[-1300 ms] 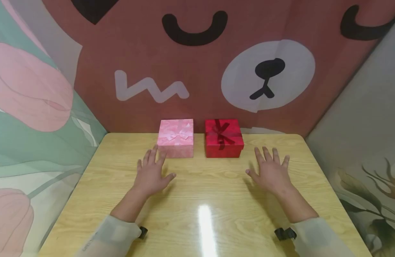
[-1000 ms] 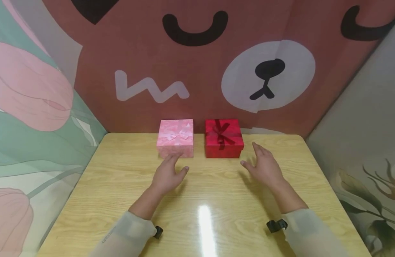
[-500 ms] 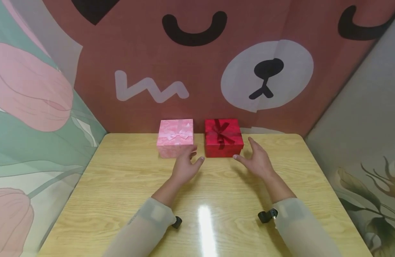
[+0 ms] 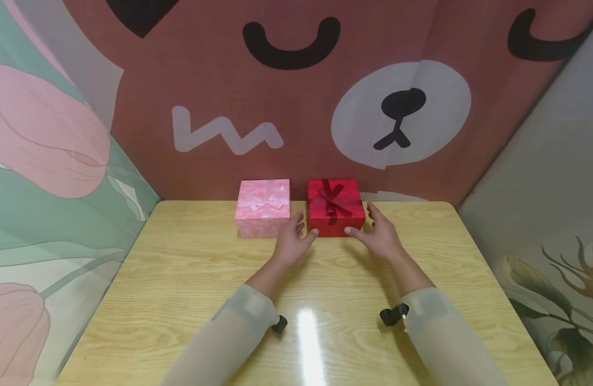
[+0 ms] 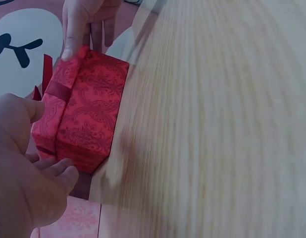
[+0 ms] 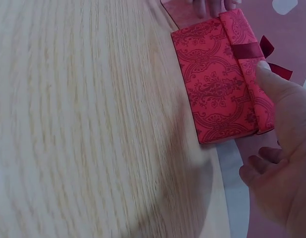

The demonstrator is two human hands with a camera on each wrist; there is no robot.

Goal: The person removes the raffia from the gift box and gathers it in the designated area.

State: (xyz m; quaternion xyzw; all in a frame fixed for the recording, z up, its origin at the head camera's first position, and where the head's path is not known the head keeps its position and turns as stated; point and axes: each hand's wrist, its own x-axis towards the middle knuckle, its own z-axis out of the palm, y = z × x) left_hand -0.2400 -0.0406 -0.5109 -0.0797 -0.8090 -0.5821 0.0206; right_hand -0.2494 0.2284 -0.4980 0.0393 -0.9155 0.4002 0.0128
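Note:
A red patterned gift box [image 4: 342,226] with a dark red ribbon bow on its lid stands at the table's far edge. My left hand [image 4: 290,245] is at its left side, fingers in the gap beside the pink gift box [image 4: 253,228] and thumb near the red box's front. On the right side, my right hand [image 4: 382,238] has its fingers alongside the red box, with the thumb [image 6: 264,69] at the lid's front edge. Both hands are relaxed, not closed round the box. Whether the left fingertips touch it, I cannot tell.
Both boxes stand on a light wood-grain table [image 4: 180,279], close to a brown wall [image 4: 219,80] with a cartoon bear face. Painted side walls flank the table. Each wrist carries a small black camera [image 4: 393,314].
My left hand has moved right, from the pink box's front to the red box's left side. My right hand has moved left to the red box's right side. Both boxes stay in place.

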